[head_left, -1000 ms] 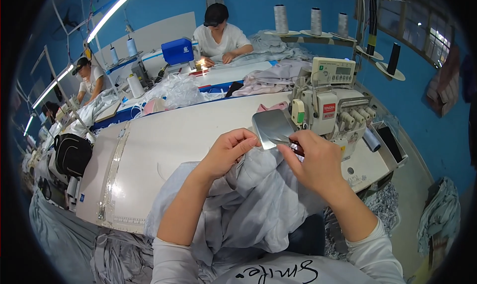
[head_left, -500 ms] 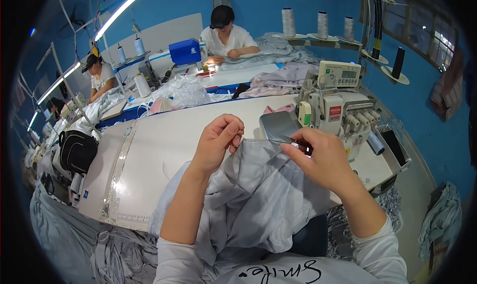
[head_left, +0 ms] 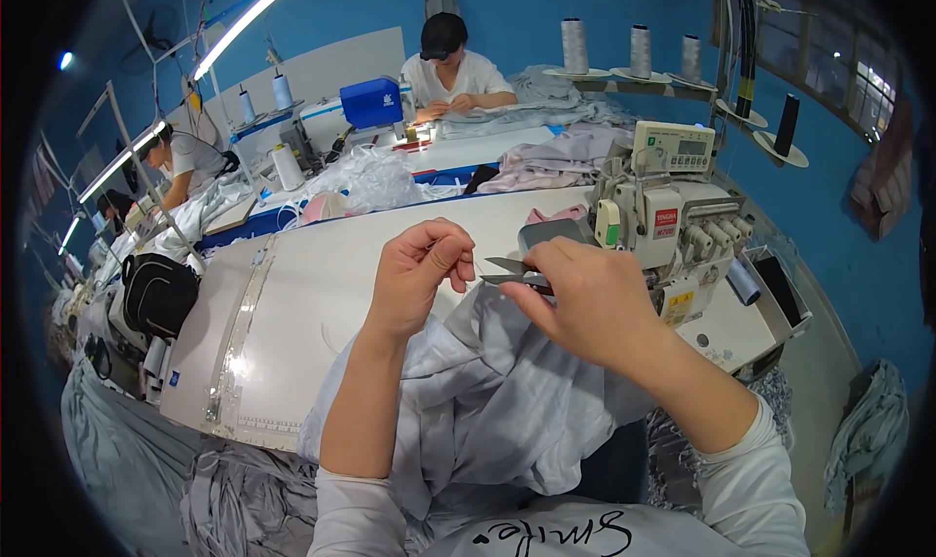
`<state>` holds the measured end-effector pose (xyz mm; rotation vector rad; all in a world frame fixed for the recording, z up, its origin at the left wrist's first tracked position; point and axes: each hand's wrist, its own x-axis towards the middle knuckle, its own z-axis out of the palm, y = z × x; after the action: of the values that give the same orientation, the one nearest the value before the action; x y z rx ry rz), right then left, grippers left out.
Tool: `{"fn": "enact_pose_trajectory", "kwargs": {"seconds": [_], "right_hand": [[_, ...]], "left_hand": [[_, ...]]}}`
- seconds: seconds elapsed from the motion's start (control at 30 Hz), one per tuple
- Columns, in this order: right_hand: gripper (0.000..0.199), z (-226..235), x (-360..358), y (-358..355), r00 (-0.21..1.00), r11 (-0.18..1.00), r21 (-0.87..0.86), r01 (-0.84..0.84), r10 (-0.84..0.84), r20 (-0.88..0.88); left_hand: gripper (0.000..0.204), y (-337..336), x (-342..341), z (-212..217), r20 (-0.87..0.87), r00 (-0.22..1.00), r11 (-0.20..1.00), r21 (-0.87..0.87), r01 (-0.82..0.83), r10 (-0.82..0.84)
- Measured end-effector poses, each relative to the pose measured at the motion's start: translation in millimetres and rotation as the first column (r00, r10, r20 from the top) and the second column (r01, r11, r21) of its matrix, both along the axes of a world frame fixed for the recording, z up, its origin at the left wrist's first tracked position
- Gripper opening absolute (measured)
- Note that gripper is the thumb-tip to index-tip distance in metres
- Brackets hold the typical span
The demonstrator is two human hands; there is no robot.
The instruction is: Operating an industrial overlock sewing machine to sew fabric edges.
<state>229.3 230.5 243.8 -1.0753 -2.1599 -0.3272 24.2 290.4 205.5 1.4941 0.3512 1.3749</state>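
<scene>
In front of you stands a pale worktable (head_left: 292, 313), its near edge partly covered by light grey cloth (head_left: 497, 401) that spills over toward your lap. Toward your left, a clear strip (head_left: 234, 347) crosses the top, and ruler markings (head_left: 273, 423) run along the near edge. A thin, pale, curved scrap (head_left: 329, 339) lies between strip and cloth. At your right the table bears a sewing machine (head_left: 673, 221), with pink fabric (head_left: 558, 213) just beside it. Beyond, a second white table (head_left: 473, 150) carries a blue-headed machine (head_left: 370, 106), a whitish heap (head_left: 366, 182) and crumpled pinkish-grey fabric (head_left: 556, 157).
</scene>
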Motion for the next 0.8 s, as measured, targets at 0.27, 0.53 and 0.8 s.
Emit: {"fn": "enact_pose_trajectory", "kwargs": {"seconds": [0.27, 0.53, 0.8], "right_hand": [[0.028, -7.8, -7.3, 9.2, 0.999, 1.0, 0.018, -0.014, 0.013, 0.03], [0.021, -37.4, 104.4, -54.4, 0.821, 0.983, -0.003, 0.184, -0.155, -0.55], [0.024, -140.4, 251.9, -61.4, 0.762, 0.766, -0.058, 0.64, -0.642, -0.079]], "left_hand": [[0.017, 0.7, -2.2, -1.7, 0.039, 0.996, 0.997, 0.003, 0.076, -0.076], [0.031, -50.0, -6.0, 7.5, -0.324, 0.782, 0.846, 0.235, -0.478, 0.532], [0.048, -182.4, 24.4, -114.5, -0.691, 0.064, 0.646, 0.633, -0.428, 0.72]]}}
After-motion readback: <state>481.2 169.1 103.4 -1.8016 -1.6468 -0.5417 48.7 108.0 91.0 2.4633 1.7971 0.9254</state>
